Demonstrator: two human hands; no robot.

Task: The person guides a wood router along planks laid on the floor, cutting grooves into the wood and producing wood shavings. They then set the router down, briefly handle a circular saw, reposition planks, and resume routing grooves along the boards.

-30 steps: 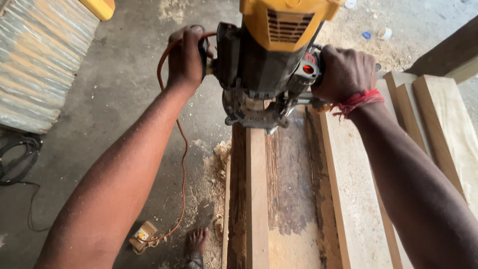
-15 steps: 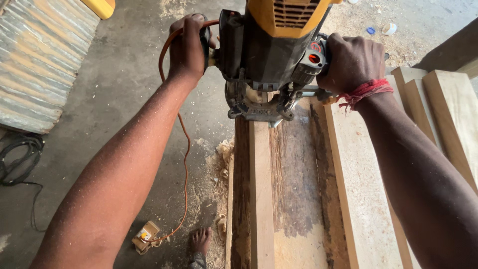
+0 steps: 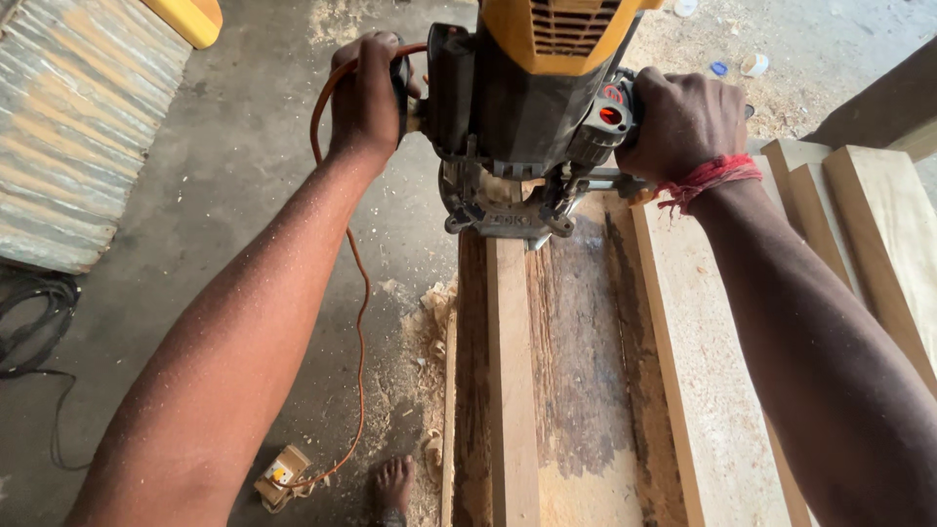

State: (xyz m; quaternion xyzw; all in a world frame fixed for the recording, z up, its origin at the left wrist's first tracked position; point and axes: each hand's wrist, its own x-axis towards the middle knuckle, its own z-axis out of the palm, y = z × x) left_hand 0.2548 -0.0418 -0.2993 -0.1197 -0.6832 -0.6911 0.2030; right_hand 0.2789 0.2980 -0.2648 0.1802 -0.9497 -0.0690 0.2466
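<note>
A yellow and black power router stands on a narrow pale wood strip that lies lengthwise on a rough, dark bench board. My left hand grips the router's left handle. My right hand grips the right handle; a red thread is tied around that wrist. An orange power cord runs from the left handle down to a small plug box on the floor.
Pale wood planks lie side by side to the right of the bench. Sawdust and shavings cover the concrete floor on the left. A corrugated metal sheet lies at far left, black cables below it. A bare foot shows below.
The router and both hands have moved a little farther away along the strip. More of the strip and bench board shows below the tool.
</note>
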